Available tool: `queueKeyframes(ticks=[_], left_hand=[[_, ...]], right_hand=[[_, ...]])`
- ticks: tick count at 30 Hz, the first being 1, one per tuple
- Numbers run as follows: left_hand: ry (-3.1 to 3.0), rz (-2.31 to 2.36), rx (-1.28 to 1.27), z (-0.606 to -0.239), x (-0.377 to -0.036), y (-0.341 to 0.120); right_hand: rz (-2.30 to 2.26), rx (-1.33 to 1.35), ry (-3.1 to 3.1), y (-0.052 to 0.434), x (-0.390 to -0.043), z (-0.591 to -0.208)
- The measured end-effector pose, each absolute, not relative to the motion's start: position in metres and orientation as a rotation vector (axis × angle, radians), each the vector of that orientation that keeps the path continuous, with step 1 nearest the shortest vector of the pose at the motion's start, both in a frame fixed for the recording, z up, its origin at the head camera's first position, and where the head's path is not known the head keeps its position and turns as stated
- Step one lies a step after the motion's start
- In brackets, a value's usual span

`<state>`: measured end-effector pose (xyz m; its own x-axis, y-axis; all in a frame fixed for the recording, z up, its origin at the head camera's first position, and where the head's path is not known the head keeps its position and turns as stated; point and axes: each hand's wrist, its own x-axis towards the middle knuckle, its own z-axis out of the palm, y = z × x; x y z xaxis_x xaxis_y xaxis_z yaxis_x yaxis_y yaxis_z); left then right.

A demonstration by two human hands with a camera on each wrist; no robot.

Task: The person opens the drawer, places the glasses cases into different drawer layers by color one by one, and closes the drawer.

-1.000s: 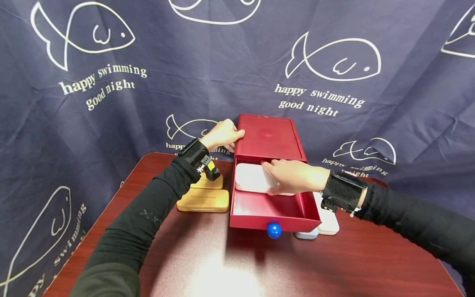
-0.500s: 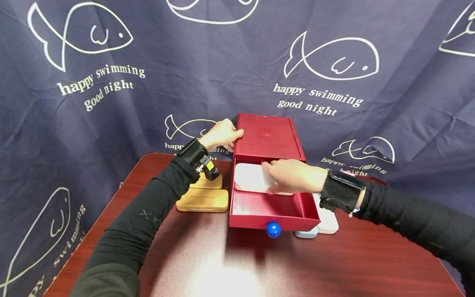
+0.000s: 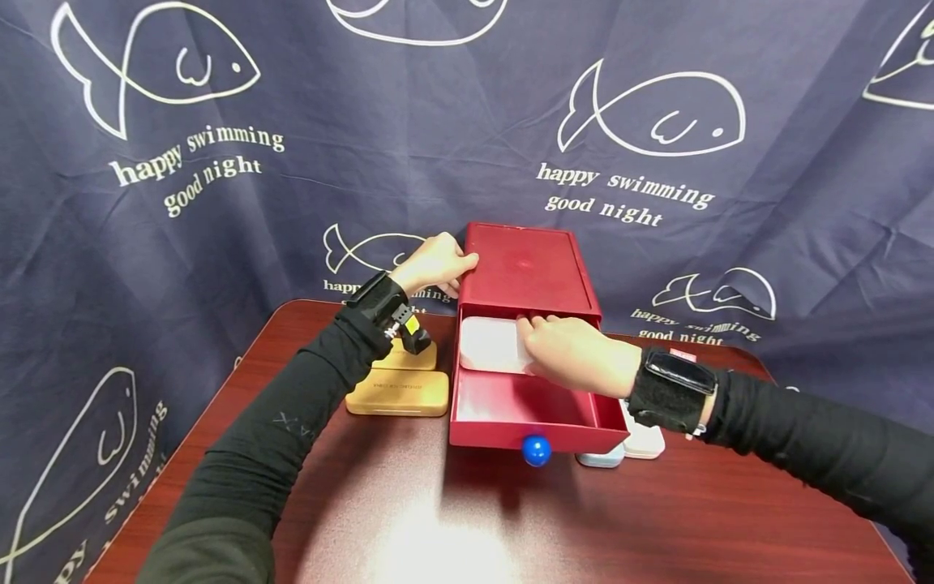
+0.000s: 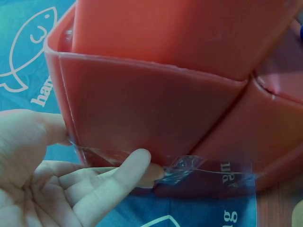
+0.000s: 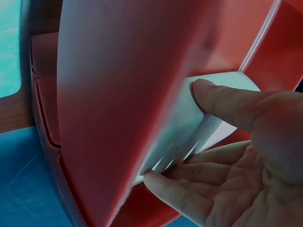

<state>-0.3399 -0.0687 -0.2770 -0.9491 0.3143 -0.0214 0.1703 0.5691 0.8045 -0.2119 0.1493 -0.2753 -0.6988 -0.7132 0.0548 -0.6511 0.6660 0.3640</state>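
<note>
A red box (image 3: 524,268) stands at the back of the table, and its drawer (image 3: 496,434) with a blue knob (image 3: 536,451) is pulled out toward me. A white case (image 3: 487,345) lies at the drawer's rear, partly under the box top. My right hand (image 3: 576,353) holds the white case (image 5: 189,127), thumb on top and fingers under its edge. My left hand (image 3: 436,264) presses the box's rear left corner (image 4: 151,109), thumb on one face and straight fingers (image 4: 118,177) along the other.
Two tan cases (image 3: 397,393) lie left of the drawer. A white case (image 3: 645,438) and a pale blue one (image 3: 601,461) lie to its right, partly behind my right wrist. The dark wooden table (image 3: 438,519) reaches toward me. A navy fish-print cloth (image 3: 219,203) hangs behind.
My right hand has slid the white case a little deeper toward the drawer's back. The left hand has stayed on the box corner.
</note>
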Motion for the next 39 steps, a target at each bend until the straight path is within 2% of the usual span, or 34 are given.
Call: queueKeyframes(ticks=[13,30,35,39], left_hand=[[2.635,1.336,0.424,-0.278,-0.340,-0.068],[2.621,1.342,0.420,-0.278,-0.339,-0.070],[2.620,1.350,0.426,-0.278,-0.340,-0.069],[2.622,1.351,0.427,-0.279,-0.341,-0.069]], right_hand=[[-0.391,1.101,-2.669,0.152,-0.210,-0.270],[-0.283,1.086,-3.284,0.152,-0.213,-0.198],[-0.221,1.167,-3.313,0.161,-0.214,-0.186],[-0.181,1.097,-3.298,0.174,-0.213,-0.182]])
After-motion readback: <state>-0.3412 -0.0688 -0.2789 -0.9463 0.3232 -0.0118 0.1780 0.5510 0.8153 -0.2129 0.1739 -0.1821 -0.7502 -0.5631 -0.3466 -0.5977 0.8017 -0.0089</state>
